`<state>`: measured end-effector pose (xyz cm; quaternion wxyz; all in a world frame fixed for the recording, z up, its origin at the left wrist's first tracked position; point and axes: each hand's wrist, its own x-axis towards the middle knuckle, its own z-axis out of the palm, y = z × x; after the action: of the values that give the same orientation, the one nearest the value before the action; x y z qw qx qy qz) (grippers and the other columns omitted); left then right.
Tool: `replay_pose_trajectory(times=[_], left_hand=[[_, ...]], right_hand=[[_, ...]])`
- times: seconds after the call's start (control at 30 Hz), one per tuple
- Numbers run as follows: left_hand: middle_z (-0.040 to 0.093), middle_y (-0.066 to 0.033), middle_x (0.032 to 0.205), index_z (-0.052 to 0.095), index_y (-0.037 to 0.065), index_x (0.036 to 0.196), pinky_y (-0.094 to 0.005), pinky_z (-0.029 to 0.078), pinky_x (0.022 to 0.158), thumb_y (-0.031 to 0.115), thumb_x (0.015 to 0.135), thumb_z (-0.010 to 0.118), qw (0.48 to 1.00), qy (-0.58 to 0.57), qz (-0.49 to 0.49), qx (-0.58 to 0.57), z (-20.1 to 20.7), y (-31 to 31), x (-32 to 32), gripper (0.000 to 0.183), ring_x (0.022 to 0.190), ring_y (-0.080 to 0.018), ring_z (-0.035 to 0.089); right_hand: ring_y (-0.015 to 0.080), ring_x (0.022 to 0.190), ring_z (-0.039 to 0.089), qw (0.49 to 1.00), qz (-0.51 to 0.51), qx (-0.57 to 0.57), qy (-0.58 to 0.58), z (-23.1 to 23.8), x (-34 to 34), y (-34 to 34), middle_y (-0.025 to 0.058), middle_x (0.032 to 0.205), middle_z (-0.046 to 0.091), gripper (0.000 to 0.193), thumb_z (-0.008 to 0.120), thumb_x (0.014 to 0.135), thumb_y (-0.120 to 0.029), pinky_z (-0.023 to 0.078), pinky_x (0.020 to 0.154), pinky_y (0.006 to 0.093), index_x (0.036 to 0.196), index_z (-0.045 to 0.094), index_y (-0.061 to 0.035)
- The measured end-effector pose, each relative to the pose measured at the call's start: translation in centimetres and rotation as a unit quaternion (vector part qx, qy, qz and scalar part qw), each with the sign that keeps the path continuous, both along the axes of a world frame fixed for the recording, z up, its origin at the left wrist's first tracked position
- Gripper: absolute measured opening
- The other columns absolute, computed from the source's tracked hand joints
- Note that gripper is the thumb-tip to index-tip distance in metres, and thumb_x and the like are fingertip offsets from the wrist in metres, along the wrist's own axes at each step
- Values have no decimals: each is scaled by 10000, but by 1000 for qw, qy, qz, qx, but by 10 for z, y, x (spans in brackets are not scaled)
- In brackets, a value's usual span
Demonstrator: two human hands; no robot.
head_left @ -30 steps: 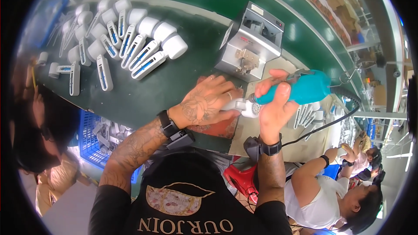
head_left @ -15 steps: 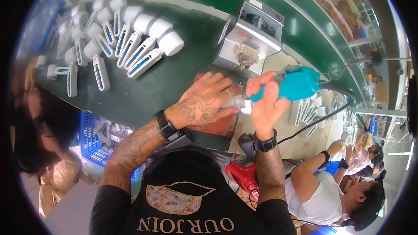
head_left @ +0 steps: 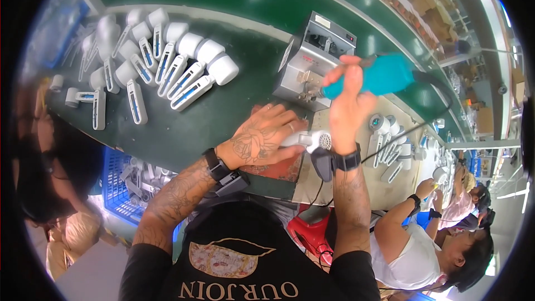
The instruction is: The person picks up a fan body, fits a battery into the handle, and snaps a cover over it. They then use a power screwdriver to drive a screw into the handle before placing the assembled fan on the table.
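- Raised since the earlier frame: my right grip and the teal electric screwdriver, shifted up from the white handheld device towards the grey metal machine.
- Left grip: my fingers pinch the device over the reddish mat on the green counter, its round grille pointing right.
- Right grip: wrapped round the screwdriver near its nose; the tip appears close to the machine's front bracket, though I cannot tell whether they touch.
- Possible fault, bit: an angled approach to the machine could, I judge, knock the bracket.
- Possible fault, device: a loosened left pinch could let it roll and spoil alignment under the bit.
- Possible fault, cord: the black cord, slanting past my right wrist, could snag and tug the tool aside.
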<state>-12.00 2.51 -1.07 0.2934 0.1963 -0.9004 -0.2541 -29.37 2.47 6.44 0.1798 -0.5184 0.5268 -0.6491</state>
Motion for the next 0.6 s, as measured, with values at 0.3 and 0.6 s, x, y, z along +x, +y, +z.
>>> replay_pose_trajectory(times=[0.3,0.6], left_hand=[[623,-45,1082,674,117,1214,-420,453,877,319,849,738,1000,4,-8,-12,-2,0,-1,422,968,-260,564],[602,-85,1054,649,65,1193,-423,453,854,242,888,677,1000,8,-12,-18,-1,-3,-1,355,969,-289,553]], right_hand=[[158,664,585,997,43,-13,-66,-21,3,-4,61,732,587,315,551,1077,-315,481,621,305,1054,570,-1],[193,680,569,990,75,45,-106,-12,7,81,86,750,572,582,611,1015,-502,471,638,342,1142,522,59]])
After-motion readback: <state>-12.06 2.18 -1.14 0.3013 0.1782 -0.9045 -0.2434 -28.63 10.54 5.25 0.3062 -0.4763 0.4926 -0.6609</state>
